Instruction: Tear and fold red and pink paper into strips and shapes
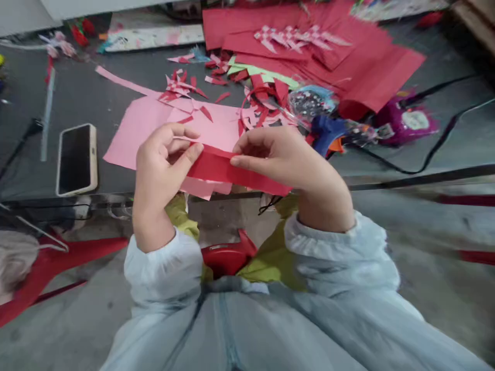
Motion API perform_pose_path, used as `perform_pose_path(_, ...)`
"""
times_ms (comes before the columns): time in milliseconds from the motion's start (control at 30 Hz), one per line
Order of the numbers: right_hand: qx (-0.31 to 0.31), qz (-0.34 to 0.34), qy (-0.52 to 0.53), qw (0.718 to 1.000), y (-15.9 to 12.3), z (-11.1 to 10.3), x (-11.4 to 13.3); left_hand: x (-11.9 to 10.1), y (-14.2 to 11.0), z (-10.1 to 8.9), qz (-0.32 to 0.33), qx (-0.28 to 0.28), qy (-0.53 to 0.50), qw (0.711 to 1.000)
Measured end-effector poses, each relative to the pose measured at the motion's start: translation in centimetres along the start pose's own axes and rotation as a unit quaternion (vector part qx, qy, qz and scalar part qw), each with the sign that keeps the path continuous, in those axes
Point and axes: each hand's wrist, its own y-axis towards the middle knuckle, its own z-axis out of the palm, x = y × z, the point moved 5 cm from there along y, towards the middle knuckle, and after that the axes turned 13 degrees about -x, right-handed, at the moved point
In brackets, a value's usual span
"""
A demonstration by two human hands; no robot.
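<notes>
A strip of red paper [232,169] is stretched between my two hands, above the front edge of the dark table. My left hand [164,159] pinches its left end between thumb and fingers. Along the top edge, right of the middle, my right hand [273,154] grips it the same way. The strip slants down to the right, its far end passing below my right hand. Pink paper sheets [139,123] lie behind and under the hands, partly hidden by them. Red and pink paper scraps [181,85] are scattered on and beyond the sheets.
A phone [77,159] lies at the left, near a clear ruler [48,116]. Red paper sheets [371,67] are piled at the back right. Blue-handled glue gun [327,131], its cord, and a purple packet [412,121] are at the right. A red stool [226,257] is below.
</notes>
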Motion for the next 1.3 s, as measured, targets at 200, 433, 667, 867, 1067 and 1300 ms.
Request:
perform_pose_path(200,-0.067,-0.040,-0.012,0.997,0.2,-0.3,0.5,1.0,-0.2,1.1,-0.165,0.083,-0.065,0.981)
perform_pose_path(433,-0.102,-0.064,-0.063,0.991,0.3,-0.5,1.7,1.3,-0.5,1.7,-0.203,0.070,-0.077,0.974)
perform_pose_path(667,-0.124,-0.109,-0.095,0.982,0.2,0.4,1.6,1.3,-0.5,2.0,-0.183,0.094,-0.020,0.979)
perform_pose_path(867,-0.136,-0.152,-0.124,0.971,0.1,1.1,1.8,1.4,-0.6,2.5,-0.190,0.091,-0.010,0.978)
perform_pose_path(1067,-0.161,-0.214,-0.132,0.955,-0.4,1.1,1.7,1.8,-0.8,2.5,-0.272,0.074,-0.086,0.956)
perform_pose_path(1300,-0.174,-0.284,-0.148,0.931,-0.7,1.4,1.6,1.9,-0.7,2.1,-0.284,0.077,-0.130,0.947)
